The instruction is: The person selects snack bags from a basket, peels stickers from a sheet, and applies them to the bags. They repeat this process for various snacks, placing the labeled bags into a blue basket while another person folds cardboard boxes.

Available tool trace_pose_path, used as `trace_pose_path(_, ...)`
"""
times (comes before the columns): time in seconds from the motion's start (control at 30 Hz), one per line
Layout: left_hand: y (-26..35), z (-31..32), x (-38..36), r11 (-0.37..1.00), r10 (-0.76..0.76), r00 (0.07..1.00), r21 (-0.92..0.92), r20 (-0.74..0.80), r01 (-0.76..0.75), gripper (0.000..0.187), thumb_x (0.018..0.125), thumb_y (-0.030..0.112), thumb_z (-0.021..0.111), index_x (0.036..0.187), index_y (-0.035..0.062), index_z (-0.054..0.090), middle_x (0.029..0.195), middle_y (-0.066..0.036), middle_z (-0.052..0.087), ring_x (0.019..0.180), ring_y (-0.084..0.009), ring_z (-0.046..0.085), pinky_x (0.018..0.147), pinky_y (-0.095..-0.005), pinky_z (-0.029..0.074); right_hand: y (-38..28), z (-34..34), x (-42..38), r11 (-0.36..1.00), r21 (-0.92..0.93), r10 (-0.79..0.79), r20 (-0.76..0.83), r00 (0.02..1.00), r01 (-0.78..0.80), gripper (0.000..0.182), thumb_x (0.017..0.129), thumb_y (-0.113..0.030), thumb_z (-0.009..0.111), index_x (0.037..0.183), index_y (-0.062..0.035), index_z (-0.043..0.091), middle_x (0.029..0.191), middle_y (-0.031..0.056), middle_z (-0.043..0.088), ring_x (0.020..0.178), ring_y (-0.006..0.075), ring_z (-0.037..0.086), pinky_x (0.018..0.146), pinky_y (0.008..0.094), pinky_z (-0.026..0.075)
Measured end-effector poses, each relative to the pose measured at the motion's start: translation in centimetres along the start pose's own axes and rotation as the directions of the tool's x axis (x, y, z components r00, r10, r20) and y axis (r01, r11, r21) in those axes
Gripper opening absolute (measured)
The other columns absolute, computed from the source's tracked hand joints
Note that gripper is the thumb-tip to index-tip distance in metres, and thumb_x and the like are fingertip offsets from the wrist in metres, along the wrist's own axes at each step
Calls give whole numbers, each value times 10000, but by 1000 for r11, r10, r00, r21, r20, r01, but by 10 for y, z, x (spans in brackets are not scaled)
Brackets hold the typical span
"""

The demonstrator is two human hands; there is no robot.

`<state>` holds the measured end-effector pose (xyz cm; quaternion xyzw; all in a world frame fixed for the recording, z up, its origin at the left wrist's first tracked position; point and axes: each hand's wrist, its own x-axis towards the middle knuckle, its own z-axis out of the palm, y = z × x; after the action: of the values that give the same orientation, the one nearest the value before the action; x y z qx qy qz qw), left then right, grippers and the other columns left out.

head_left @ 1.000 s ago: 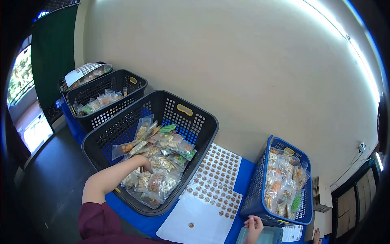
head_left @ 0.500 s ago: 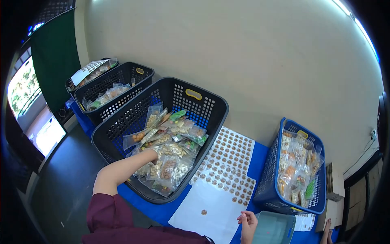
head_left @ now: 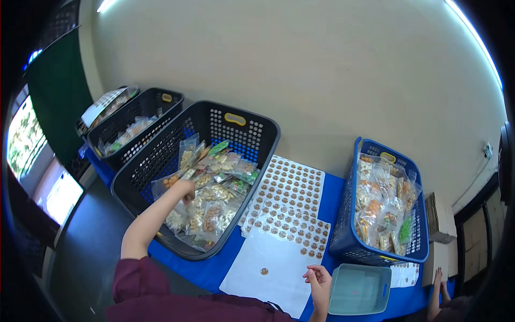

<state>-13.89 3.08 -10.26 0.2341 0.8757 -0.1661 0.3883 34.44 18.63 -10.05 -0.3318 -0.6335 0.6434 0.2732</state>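
Observation:
My left hand [head_left: 185, 190] is inside the large black basket [head_left: 196, 254], over the clear packets of nuts and snacks [head_left: 213, 214]. Its fingers curl downward and partly hide what they touch. Near the lower middle, my right hand [head_left: 318, 279] hovers by the right edge of a white sticker sheet [head_left: 263, 292], its thumb and fingers bent close together; whether something small is between them I cannot make out. One round sticker [head_left: 264, 271] lies on the bare part of that sheet, and rows of stickers fill its upper part.
A blue basket [head_left: 343, 236] of filled packets stands at right, beside a grey-green tray [head_left: 359, 311]. Two more black baskets are at the back left. Cardboard boxes [head_left: 441, 214] and another person's hands [head_left: 439, 292] are at far right. Blue cloth covers the table.
My left hand has moved left and slightly up within the black basket. The view has shifted a little, and my right hand stays beside the sheet.

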Motion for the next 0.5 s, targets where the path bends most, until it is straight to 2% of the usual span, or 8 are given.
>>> trace_pose_path(0.07,12,-24,-76,915,180,880,-254,-439,-314,275,767,204,537,929,-18,541,854,-126,618,683,-186,615,622,-290,475,5,-5,0,1000,-19,11,-14,1000,-11,109,811,-49,517,877,35,540,693,57,559,618,80,521,553,184,401)
trace_pose_path(0.13,38,-36,-171,619,261,492,-247,-830,-745,180,783,127,517,866,-31,495,761,-94,594,614,-141,589,559,-258,457,9,-8,3,999,-36,12,-9,1000,-12,113,809,-46,519,885,35,541,709,62,565,627,86,529,561,185,409)
trace_pose_path(0.17,55,-29,-208,421,191,288,-187,-939,-888,108,788,71,508,821,-25,472,701,-79,569,587,-128,570,527,-248,448,10,-9,5,999,-50,12,0,1000,-12,116,807,-45,520,889,34,542,718,65,569,631,89,533,565,186,413)
trace_pose_path(0.23,80,1,-246,10,38,187,-187,-982,-982,56,794,49,507,803,-5,492,633,-55,552,576,-88,544,531,-233,443,1,-3,6,1000,0,14,56,998,-14,129,809,-42,513,910,35,539,738,72,573,672,99,546,594,200,423)
trace_pose_path(0.3,104,46,-260,-22,125,31,-34,-992,-999,53,781,25,538,819,13,502,683,-62,576,600,-101,560,543,-238,447,-17,4,5,994,103,5,181,983,-25,155,809,-59,521,933,33,537,770,74,579,709,105,552,630,216,430)
trace_pose_path(0.37,132,78,-262,-39,342,-61,50,-938,-998,127,745,30,608,842,21,525,777,-89,604,628,-149,592,587,-250,463,-35,9,1,963,261,-37,358,933,-62,195,807,-96,541,958,27,536,813,69,584,742,108,551,670,235,435)
trace_pose_path(0.4,147,90,-262,-9,416,6,-11,-909,-1000,142,749,48,613,863,21,534,782,-87,603,651,-158,595,612,-257,466,-33,8,-1,908,413,-140,452,881,-68,258,799,-131,565,995,33,525,862,78,583,783,109,540,719,242,421)
trace_pose_path(0.5,186,124,-250,51,582,165,-166,-796,-985,170,763,91,612,906,16,559,804,-82,601,738,-175,600,670,-259,467,-41,11,-13,969,244,-87,252,964,24,304,791,-175,590,1004,30,522,855,75,587,748,107,539,693,227,420)
